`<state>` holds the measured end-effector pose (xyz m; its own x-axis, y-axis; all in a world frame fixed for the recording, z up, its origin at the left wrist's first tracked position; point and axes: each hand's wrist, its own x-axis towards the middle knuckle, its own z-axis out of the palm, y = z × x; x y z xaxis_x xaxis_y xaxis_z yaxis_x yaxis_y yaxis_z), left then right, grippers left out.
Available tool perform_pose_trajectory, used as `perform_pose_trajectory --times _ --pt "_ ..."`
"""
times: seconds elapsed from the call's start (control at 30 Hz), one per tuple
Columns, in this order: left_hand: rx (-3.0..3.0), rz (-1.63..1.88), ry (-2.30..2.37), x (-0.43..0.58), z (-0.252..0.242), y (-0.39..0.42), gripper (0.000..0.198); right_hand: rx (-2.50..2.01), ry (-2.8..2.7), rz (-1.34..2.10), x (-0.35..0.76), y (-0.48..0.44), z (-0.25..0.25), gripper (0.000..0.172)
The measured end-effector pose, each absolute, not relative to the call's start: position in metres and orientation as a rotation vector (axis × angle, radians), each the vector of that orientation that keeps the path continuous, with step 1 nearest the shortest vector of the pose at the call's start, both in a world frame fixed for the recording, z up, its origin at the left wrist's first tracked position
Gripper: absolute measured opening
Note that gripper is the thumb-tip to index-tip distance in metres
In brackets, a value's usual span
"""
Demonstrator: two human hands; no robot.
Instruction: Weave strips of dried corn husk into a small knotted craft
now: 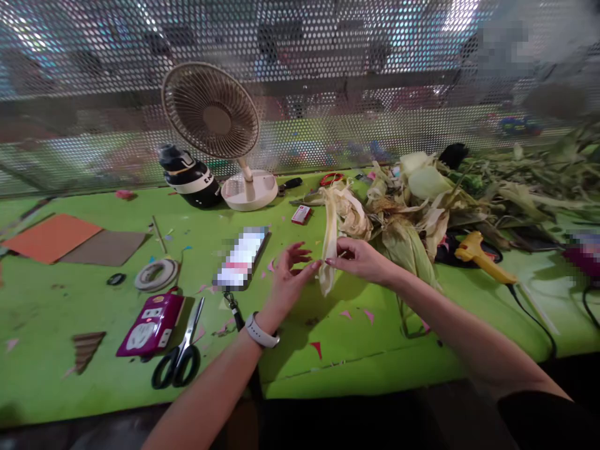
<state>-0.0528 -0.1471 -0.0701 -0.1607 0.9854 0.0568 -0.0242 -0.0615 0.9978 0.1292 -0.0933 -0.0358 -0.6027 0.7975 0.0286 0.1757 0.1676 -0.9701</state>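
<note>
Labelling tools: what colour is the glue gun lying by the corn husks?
Yellow. The glue gun shows best in the head view, the only one.

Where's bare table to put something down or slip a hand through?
Freest: front-left table, bordered by orange paper, tape roll and power strip. Also front centre, between scissors and the husk strip in the right hand, scraps only. Crowded: corn husks and glue gun back right.
</note>
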Motion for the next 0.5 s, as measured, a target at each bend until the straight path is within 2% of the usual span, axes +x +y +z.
perform_pose_trajectory --times 0.17,0.5 --pt "1.056 1.245 1.176 -0.054 -0.075 -0.145 0.029 -0.779 -1.869 1.676 0.133 -0.091 -0.039 0.022" --pt "1.145 1.239 1.182 -0.052 -0.071 -0.151 0.03 -0.982 -1.753 1.475 0.124 -0.095 -0.048 0.024"
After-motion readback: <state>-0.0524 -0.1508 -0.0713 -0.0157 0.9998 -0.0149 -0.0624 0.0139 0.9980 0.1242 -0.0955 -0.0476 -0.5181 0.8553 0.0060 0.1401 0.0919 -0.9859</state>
